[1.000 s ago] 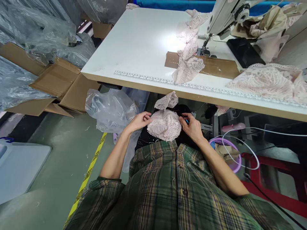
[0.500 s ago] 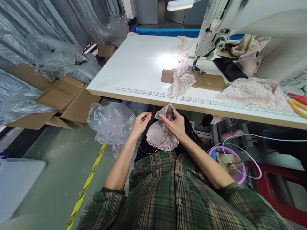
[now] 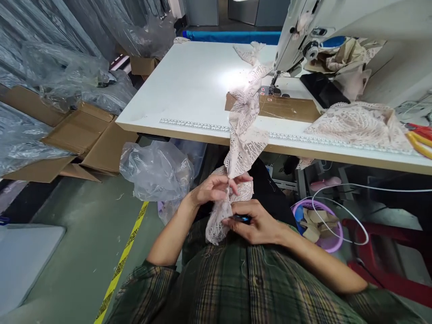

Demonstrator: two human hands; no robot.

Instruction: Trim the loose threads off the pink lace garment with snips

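Observation:
A long strip of pale pink lace (image 3: pixel 243 135) runs from the sewing machine (image 3: pixel 324 27) across the white table (image 3: pixel 195 85) and down over its front edge to my lap. My left hand (image 3: pixel 216 189) pinches the lace just below the table edge, fingers closed on it. My right hand (image 3: pixel 256 222) lies lower, near my shirt, closed round a small dark and blue tool (image 3: pixel 241 219) and pressing the lace's lower end. More lace is bunched between the two hands.
A heap of pink lace (image 3: pixel 361 123) and orange-handled scissors (image 3: pixel 418 141) lie at the table's right. Brown card (image 3: pixel 290 108) sits by the needle. Plastic bags (image 3: pixel 157 171), open cartons (image 3: pixel 84 135), a purple basket (image 3: pixel 320 222) and a red stool (image 3: pixel 388 256) surround my seat.
The lace strip has been pulled taut from the machine down to my lap. My right hand dropped from the table edge to my waist; my left hand now pinches the lace.

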